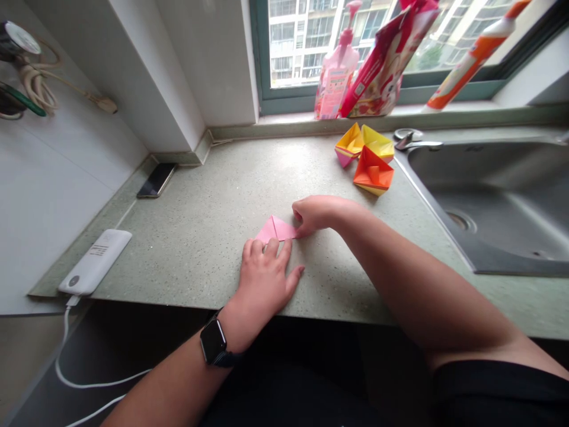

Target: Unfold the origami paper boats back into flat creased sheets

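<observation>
A pink sheet of origami paper (274, 228), folded into a triangle with a crease down its middle, lies flat on the countertop. My left hand (267, 273), a watch on its wrist, rests palm down with its fingers spread; the fingertips press the paper's near edge. At the paper's right corner my right hand (311, 214) is closed, fingers curled, with that corner at its thumb and fingertips. Part of the corner is hidden by the hand. Further back stand three folded paper boats or boxes: an orange-yellow one (349, 143), a yellow one (377, 143) and a red-orange one (373, 169).
To the right is a steel sink (524, 201) with a tap (418, 143). A pink pump bottle (336, 77), a red bag (386, 65) and an orange-white bottle (475, 59) stand on the windowsill. On the left lie a phone (157, 180) and a white power bank (95, 261) with a cable.
</observation>
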Demonstrator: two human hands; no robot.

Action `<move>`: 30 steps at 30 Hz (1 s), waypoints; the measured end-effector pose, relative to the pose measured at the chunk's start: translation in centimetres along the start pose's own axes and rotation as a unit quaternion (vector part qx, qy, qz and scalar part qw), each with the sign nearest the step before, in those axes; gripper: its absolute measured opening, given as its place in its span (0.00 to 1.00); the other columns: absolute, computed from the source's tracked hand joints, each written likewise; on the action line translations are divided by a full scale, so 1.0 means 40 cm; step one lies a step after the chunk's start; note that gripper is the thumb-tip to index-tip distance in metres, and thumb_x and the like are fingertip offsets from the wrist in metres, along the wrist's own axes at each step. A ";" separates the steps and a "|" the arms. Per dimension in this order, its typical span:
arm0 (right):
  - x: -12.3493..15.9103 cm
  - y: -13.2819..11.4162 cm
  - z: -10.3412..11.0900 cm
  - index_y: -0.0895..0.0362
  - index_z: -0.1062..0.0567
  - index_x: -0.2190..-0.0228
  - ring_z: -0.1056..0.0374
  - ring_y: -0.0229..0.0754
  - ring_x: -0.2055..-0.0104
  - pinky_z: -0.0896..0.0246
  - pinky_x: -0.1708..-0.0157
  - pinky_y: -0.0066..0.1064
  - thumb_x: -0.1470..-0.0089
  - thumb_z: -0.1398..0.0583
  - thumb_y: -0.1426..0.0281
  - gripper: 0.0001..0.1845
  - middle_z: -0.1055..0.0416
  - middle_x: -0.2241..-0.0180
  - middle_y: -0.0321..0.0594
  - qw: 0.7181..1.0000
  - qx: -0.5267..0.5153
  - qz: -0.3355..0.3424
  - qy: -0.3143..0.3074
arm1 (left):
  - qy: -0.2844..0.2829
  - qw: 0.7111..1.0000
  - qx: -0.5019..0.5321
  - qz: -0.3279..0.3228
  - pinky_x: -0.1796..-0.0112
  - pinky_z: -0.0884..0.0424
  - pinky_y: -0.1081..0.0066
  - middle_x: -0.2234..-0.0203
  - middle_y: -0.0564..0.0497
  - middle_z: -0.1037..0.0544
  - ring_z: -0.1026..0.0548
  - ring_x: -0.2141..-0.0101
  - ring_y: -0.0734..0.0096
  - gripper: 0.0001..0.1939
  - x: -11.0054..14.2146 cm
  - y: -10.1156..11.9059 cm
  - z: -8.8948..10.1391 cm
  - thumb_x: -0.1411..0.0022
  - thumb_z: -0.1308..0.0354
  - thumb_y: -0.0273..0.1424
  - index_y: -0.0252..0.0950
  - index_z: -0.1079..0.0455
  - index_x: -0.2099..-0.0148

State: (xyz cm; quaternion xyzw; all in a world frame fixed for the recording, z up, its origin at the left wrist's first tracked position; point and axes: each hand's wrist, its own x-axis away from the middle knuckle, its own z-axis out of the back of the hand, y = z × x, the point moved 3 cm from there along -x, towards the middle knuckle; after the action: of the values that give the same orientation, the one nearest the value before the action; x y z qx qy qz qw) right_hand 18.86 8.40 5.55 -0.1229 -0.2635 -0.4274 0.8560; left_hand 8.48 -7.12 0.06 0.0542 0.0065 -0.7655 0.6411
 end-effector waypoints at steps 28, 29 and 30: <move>-0.039 0.047 -0.020 0.57 0.14 0.55 0.25 0.48 0.62 0.41 0.66 0.34 0.44 0.30 0.60 0.19 0.17 0.61 0.45 0.998 -0.034 0.036 -0.027 | 0.027 0.999 -0.039 -0.014 0.35 0.35 0.43 0.54 0.37 0.21 0.26 0.51 0.47 0.29 0.003 -0.029 -0.001 0.24 0.44 0.49 0.27 0.25 0.40; -0.040 0.048 -0.022 0.57 0.14 0.55 0.25 0.48 0.62 0.41 0.66 0.34 0.44 0.30 0.60 0.19 0.17 0.60 0.45 0.998 -0.034 0.036 -0.028 | 0.029 0.999 -0.042 -0.010 0.35 0.35 0.43 0.55 0.37 0.21 0.26 0.51 0.47 0.28 0.008 -0.038 -0.001 0.24 0.44 0.48 0.27 0.25 0.42; -0.041 0.049 -0.023 0.58 0.14 0.54 0.25 0.48 0.62 0.41 0.66 0.34 0.44 0.30 0.60 0.19 0.17 0.60 0.46 0.998 -0.033 0.037 -0.027 | 0.030 0.999 -0.045 -0.006 0.35 0.35 0.43 0.56 0.38 0.21 0.25 0.52 0.48 0.26 0.014 -0.048 0.000 0.24 0.44 0.47 0.27 0.24 0.44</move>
State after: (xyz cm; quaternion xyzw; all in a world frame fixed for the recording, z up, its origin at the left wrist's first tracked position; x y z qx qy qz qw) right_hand 19.93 10.27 3.90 -0.1724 -0.2678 -0.4005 0.8592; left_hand 6.50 -7.34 -0.09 0.0483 0.0605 -0.7660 0.6381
